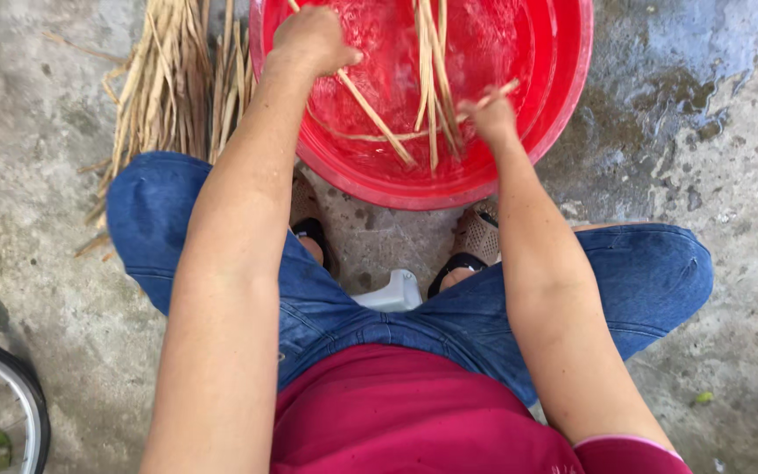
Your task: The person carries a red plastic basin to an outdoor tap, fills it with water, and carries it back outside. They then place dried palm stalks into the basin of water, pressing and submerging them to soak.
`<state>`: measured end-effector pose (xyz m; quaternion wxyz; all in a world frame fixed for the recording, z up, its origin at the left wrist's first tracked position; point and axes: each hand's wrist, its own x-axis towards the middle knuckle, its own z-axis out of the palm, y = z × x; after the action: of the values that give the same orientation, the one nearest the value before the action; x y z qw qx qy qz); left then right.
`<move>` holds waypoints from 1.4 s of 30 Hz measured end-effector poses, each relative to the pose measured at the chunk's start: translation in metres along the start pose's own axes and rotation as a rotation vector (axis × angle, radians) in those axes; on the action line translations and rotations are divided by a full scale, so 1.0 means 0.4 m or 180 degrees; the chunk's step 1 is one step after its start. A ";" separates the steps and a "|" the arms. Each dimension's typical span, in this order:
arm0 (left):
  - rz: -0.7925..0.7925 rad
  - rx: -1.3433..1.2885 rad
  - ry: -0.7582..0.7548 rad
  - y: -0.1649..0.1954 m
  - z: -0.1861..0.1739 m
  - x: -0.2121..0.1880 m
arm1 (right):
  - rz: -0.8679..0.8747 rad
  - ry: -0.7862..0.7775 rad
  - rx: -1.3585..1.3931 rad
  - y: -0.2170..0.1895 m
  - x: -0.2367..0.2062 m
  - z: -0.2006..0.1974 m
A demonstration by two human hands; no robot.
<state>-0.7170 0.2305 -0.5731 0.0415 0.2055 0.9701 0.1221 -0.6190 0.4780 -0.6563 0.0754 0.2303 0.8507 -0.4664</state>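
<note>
Over the red basin [563, 105] of water, my left hand [313, 39] clenches one pale reed strip [375, 118] and my right hand [491, 114] pinches another; I reckon a hard tug could snap them

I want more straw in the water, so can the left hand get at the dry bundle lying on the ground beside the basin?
Probably yes: the dry bundle lies just left of the left hand, with nothing between.
</note>
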 end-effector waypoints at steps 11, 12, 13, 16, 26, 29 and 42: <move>-0.1682 -0.2583 -0.0719 0.020 0.337 -0.087 | 0.0983 0.0220 0.1159 -0.117 -0.025 0.054; -0.1627 -0.2934 -0.0503 0.042 0.358 -0.084 | 0.1091 -0.0312 0.1234 -0.126 -0.032 0.078; -0.1562 -0.3284 -0.0279 0.067 0.381 -0.076 | 0.0901 -0.0537 0.1076 -0.132 -0.040 0.108; -0.1797 -0.3524 -0.0174 0.119 0.413 -0.035 | 0.0359 -0.0852 0.1013 -0.142 -0.033 0.169; -0.3296 -0.2699 -0.0397 0.052 0.523 0.028 | 0.1771 0.0066 0.1840 -0.006 0.117 0.130; -0.3735 -0.3423 0.0052 0.039 0.546 0.039 | 0.1427 0.1152 0.2040 -0.002 0.139 0.138; -0.3084 -0.3735 -0.0185 0.041 0.526 0.059 | 0.1773 -0.0258 0.1423 -0.039 0.123 0.132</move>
<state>-0.7047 0.3007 -0.7729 0.2185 -0.2959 0.7264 0.5805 -0.6742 0.4428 -0.6907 0.1810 0.4454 0.6286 -0.6113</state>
